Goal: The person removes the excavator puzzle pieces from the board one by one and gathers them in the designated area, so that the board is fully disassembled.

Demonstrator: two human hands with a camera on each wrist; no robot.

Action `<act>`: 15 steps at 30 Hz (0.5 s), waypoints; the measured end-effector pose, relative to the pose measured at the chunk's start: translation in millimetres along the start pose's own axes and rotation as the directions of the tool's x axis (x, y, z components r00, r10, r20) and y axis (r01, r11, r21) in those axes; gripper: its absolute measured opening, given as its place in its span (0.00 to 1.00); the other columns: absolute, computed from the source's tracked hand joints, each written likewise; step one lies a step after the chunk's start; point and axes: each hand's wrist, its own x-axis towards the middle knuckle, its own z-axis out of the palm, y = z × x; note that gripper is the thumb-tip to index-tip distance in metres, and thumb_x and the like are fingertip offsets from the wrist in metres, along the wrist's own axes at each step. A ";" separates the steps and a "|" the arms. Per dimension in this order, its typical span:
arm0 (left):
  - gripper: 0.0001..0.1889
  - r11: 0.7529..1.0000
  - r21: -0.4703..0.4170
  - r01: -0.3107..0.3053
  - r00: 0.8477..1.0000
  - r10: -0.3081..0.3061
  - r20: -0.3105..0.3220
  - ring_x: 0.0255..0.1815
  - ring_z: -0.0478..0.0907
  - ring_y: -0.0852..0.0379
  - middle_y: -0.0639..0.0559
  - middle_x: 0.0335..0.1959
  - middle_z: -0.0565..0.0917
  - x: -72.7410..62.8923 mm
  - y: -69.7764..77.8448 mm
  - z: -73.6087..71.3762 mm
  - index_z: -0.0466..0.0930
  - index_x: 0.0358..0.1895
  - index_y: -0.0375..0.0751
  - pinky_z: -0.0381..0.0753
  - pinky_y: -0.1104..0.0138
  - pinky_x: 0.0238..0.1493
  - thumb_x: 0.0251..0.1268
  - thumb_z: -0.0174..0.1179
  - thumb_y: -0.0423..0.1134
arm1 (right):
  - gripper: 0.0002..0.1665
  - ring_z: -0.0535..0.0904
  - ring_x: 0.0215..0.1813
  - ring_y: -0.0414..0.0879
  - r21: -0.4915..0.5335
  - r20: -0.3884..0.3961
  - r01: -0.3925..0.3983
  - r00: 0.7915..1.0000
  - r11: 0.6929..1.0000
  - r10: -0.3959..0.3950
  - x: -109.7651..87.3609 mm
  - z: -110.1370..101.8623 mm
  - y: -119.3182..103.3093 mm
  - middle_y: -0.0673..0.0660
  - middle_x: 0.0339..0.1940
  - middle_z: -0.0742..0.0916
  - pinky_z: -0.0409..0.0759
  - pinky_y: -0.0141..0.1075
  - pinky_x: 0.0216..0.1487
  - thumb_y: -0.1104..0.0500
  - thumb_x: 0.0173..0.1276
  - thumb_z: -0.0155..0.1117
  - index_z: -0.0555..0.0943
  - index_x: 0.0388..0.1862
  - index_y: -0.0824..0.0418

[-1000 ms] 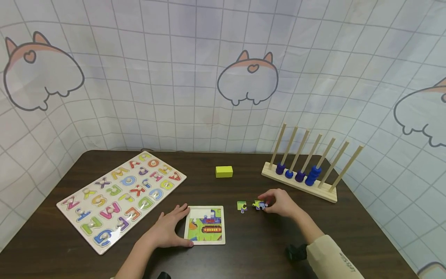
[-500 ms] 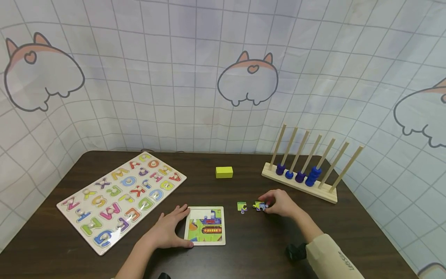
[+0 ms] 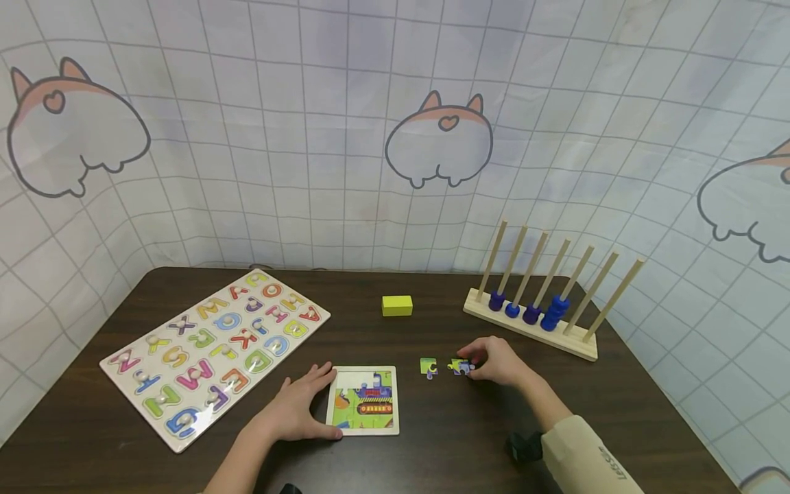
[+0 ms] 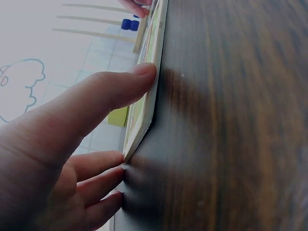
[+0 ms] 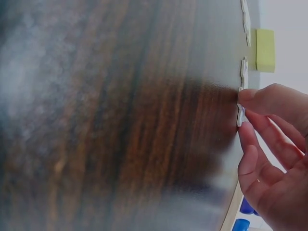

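Note:
A small framed jigsaw puzzle [image 3: 364,401] lies flat near the front of the table, its upper left part a bare pale patch. My left hand [image 3: 296,408] holds it at its left side, thumb on the near edge and index finger at the far left corner; the left wrist view shows this thumb [image 4: 125,86] against the frame's rim. To the right of the puzzle, my right hand [image 3: 500,360] pinches a green and blue jigsaw piece [image 3: 459,366] at the table surface. A loose jigsaw piece [image 3: 428,368] lies between the puzzle and that hand.
An alphabet peg board [image 3: 216,343] lies at the left. A yellow block [image 3: 397,306] stands behind the puzzle. At the back right is a wooden stand [image 3: 531,322] with upright pegs and several blue and purple beads. The dark table [image 3: 432,453] meets a patterned curtain behind.

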 end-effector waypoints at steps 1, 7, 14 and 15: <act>0.53 1.000 0.001 0.001 1.000 -0.001 0.001 0.69 0.50 0.38 0.40 0.68 0.59 0.1 -0.1 0.0 0.63 0.65 0.33 0.40 0.33 0.58 0.32 0.74 0.57 | 0.19 0.80 0.37 0.49 0.004 0.002 0.000 1.000 1.000 0.000 0.0 -0.2 -0.1 0.60 0.41 0.84 0.78 0.38 0.37 0.69 0.47 0.71 0.83 0.42 0.67; 0.53 1.000 0.003 0.005 1.000 -0.005 0.003 0.69 0.51 0.39 0.40 0.68 0.59 0.8 -0.3 -0.2 0.63 0.65 0.34 0.40 0.33 0.59 0.32 0.74 0.57 | 0.19 0.80 0.37 0.49 0.004 0.003 0.011 1.000 1.000 -0.011 0.3 -1.2 -0.6 0.59 0.40 0.84 0.78 0.38 0.38 0.69 0.47 0.71 0.83 0.42 0.66; 0.53 1.000 0.012 0.003 1.000 -0.003 -0.002 0.69 0.51 0.39 0.40 0.68 0.60 1.5 -1.4 0.1 0.63 0.65 0.34 0.40 0.33 0.58 0.32 0.74 0.58 | 0.19 0.79 0.36 0.47 -0.008 -0.008 0.015 1.000 1.000 -0.015 0.9 -0.7 0.5 0.58 0.38 0.85 0.77 0.38 0.37 0.67 0.47 0.72 0.83 0.41 0.67; 0.53 1.000 0.012 0.002 1.000 -0.002 -0.002 0.69 0.51 0.39 0.40 0.68 0.60 1.6 -1.4 0.2 0.63 0.65 0.34 0.40 0.33 0.58 0.32 0.74 0.58 | 0.19 0.79 0.35 0.48 -0.009 -0.008 0.018 1.000 1.000 -0.018 0.8 -1.0 0.2 0.58 0.38 0.85 0.77 0.38 0.37 0.67 0.47 0.72 0.83 0.41 0.67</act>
